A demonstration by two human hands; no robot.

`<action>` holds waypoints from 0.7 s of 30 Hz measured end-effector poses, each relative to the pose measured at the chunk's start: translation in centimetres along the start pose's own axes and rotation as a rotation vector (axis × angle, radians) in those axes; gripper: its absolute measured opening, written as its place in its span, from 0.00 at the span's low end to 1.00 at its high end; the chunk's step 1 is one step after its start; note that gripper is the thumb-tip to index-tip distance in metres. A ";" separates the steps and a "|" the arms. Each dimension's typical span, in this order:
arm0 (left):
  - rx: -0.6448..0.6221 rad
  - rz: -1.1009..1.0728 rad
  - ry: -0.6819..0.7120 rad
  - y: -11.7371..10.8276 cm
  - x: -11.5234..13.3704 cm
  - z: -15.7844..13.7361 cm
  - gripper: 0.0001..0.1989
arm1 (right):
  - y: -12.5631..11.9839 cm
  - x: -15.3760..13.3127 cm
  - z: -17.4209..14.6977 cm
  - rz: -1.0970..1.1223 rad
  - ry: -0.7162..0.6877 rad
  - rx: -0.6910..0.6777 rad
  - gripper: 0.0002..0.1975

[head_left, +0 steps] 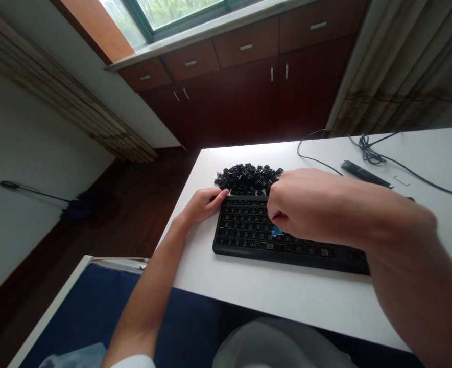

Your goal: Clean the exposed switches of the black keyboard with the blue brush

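A black keyboard (248, 225) with its keycaps off lies on the white table in front of me. My left hand (209, 201) holds the keyboard's far left corner, thumb on the edge. Over the middle of the keyboard, my right hand (300, 204) is closed in a fist. A small blue piece (277, 231) sticks out below that fist, against the keys' sockets; the rest of it is hidden in the hand, so its kind cannot be made out. Behind the keyboard, a heap of loose black keycaps (246, 176) touches or nearly touches its back edge.
On the white table (287, 291) at the right lie a long black strip (365, 174), a thin bent wire piece (402, 180) and a tangled black cable (371, 151). A blue-covered surface (84, 301) is at the lower left. Dark red cabinets (241, 97) stand beyond.
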State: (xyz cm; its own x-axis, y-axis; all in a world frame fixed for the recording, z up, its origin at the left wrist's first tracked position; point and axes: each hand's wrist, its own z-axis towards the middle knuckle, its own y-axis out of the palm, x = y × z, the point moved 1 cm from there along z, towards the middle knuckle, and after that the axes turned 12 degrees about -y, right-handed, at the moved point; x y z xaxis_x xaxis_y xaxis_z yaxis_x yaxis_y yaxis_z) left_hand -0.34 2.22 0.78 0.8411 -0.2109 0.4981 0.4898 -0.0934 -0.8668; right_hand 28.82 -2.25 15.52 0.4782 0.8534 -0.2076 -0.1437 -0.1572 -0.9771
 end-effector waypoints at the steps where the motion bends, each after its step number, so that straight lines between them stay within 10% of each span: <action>1: -0.002 0.001 0.001 0.0 0.0 0.0 0.23 | 0.0 -0.1 0.0 0.007 0.010 -0.015 0.07; 21: -0.032 -0.019 -0.019 0.0 -0.2 0.0 0.22 | -0.7 -0.5 0.8 0.026 0.048 -0.167 0.10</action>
State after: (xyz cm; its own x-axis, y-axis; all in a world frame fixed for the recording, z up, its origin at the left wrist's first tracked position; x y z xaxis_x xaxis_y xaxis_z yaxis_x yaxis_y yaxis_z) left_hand -0.56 2.25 0.68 0.8360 -0.1907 0.5145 0.4983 -0.1288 -0.8574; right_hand 27.99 -2.13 16.37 0.5173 0.8240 -0.2312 -0.0126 -0.2628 -0.9648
